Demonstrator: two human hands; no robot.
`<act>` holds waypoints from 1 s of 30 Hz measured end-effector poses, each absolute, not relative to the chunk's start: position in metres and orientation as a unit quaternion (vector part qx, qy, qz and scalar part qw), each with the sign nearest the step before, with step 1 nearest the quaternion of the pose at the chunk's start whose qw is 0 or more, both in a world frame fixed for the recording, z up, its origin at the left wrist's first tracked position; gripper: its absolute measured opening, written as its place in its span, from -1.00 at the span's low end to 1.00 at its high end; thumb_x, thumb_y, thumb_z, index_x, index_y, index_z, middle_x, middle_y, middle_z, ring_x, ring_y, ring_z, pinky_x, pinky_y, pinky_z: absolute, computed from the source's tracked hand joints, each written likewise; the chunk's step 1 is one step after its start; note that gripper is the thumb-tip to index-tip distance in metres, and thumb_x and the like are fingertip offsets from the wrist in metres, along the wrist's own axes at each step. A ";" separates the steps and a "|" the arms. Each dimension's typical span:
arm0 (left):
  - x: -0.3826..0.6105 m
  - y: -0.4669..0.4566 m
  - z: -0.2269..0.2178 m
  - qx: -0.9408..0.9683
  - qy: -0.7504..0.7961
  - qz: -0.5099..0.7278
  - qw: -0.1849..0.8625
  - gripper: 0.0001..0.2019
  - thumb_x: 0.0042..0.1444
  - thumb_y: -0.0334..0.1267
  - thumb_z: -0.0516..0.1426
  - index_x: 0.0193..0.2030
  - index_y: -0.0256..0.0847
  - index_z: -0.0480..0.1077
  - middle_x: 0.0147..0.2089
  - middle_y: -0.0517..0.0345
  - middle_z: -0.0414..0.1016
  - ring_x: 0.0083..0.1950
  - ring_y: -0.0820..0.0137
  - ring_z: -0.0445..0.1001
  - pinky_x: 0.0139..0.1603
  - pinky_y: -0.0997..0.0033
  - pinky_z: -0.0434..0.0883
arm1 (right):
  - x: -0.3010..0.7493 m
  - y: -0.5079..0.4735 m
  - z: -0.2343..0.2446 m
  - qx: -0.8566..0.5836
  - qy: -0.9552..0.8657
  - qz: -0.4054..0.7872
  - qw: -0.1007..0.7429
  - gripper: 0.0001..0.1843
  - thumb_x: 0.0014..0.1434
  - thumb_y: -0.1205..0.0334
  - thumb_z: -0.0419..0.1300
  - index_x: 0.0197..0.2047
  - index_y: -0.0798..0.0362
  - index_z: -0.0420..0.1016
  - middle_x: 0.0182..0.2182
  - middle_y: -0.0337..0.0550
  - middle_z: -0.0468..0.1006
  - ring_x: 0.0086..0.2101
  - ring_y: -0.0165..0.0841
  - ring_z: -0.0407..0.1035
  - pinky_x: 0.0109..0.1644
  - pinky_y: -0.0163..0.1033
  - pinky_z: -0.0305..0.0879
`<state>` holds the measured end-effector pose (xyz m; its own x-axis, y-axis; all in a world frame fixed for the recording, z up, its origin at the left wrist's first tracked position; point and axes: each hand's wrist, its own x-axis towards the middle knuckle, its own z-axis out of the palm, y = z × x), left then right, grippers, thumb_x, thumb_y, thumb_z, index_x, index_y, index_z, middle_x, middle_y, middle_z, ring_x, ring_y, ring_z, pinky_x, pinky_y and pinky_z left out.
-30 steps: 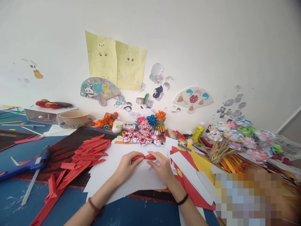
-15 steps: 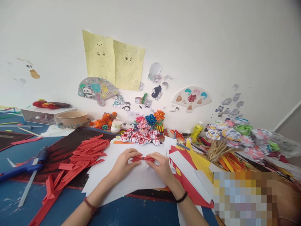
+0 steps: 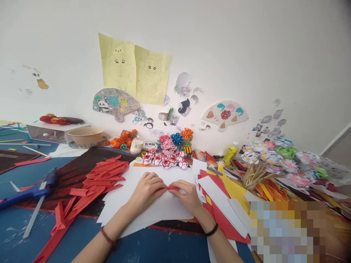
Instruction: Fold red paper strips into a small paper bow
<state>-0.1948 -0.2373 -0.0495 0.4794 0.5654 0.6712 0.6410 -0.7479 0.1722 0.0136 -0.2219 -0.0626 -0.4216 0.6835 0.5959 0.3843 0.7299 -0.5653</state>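
Over the white paper sheets (image 3: 148,212), a small bundle of folded red paper (image 3: 173,188) is pinched between both my hands. My left hand (image 3: 149,190) is closed round its left end and covers most of that side. The fingers and thumb of my right hand (image 3: 186,193) grip the right end, where a little red shows between them. The middle of the bundle is mostly hidden by my fingertips. Left of my hands lies a heap of folded red paper strips (image 3: 102,175). Just beyond the sheets sit several red-and-white paper flowers (image 3: 166,160).
A blue glue gun (image 3: 45,184) lies at the left. A beige bowl (image 3: 86,136) stands behind. Red paper sheets (image 3: 229,224), a yellow bottle (image 3: 230,154) and a bunch of paper flowers on sticks (image 3: 255,175) are at the right. Part of the lower right is pixelated.
My left hand has turned and closed further over the bundle's left end, hiding the dark-tied middle that showed before. The bundle sits slightly lower. The view has shifted a little.
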 end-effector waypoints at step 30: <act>-0.202 -0.237 -0.045 -0.804 -0.443 -0.389 -0.078 -0.74 0.18 -0.05 0.10 -0.11 -0.12 0.44 -0.18 0.11 0.53 -0.19 0.32 0.43 -0.13 0.34 0.32 | 0.019 -0.217 -0.060 -0.348 -0.796 0.202 0.453 -0.81 0.14 0.22 0.26 -0.15 0.02 0.55 -0.26 -0.12 0.57 -0.25 -0.29 0.45 -0.13 -0.21 0.36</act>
<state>-0.2024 -0.2366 -0.0447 0.3042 0.7734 0.5562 0.6518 -0.5948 0.4706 0.0189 -0.2170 -0.0596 -0.3482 0.7366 0.5798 0.3711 0.6763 -0.6363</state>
